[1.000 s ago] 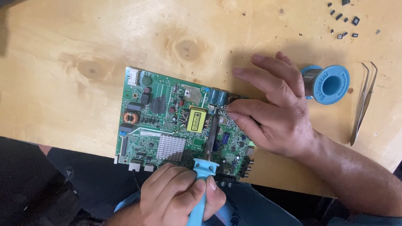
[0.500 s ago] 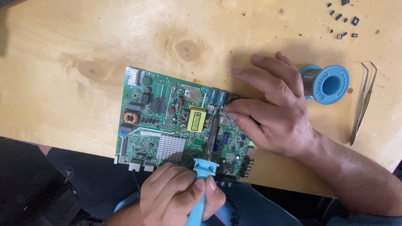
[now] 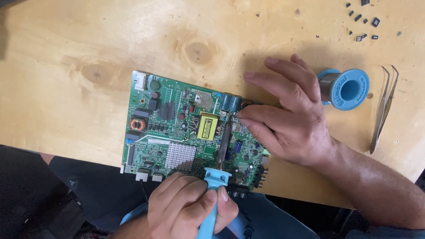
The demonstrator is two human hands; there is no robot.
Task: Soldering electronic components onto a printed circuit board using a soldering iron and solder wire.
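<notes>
circuit board [image 3: 177, 132] under both hands, soldering iron [image 3: 217, 177] gripped

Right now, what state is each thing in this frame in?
Left hand: gripping the soldering iron's blue handle.
Soldering iron: tip on the board.
Right hand: resting on the board's right edge.
Circuit board: flat, overhanging the table edge.
Solder spool: on its side.
Tweezers: lying untouched.
</notes>
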